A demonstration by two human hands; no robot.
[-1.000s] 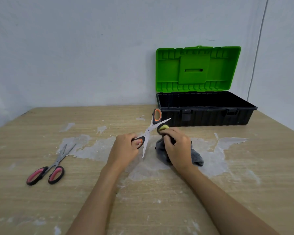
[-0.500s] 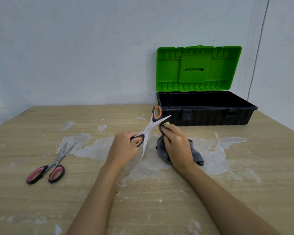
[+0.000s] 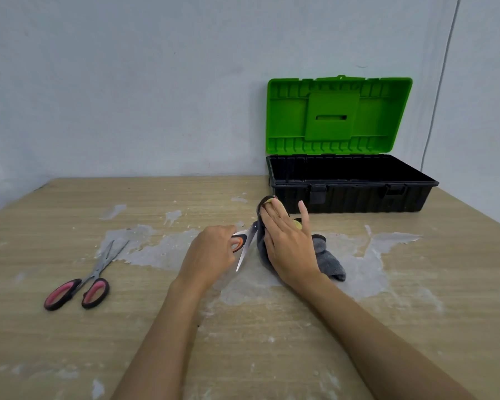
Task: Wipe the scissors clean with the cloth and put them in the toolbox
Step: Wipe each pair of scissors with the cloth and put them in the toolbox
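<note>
My left hand (image 3: 211, 252) grips the orange-and-black handle of an open pair of scissors (image 3: 245, 246), one blade pointing down toward me. My right hand (image 3: 289, 241) holds a grey cloth (image 3: 326, 259) with a yellow-green patch against the other blade and upper handle, hiding most of them; its index finger sticks out straight. A second pair of scissors (image 3: 81, 284) with pink-and-black handles lies on the table to the left. The black toolbox (image 3: 350, 194) stands open at the back right, its green lid (image 3: 338, 116) upright against the wall.
The wooden table (image 3: 243, 342) is smeared with pale, dried patches around the hands. A wall stands right behind the table and toolbox. A thin cable (image 3: 439, 82) runs down the wall at the right.
My right hand with the cloth has slid up along the scissors and now covers the upper orange handle. The left hand keeps its grip in about the same place.
</note>
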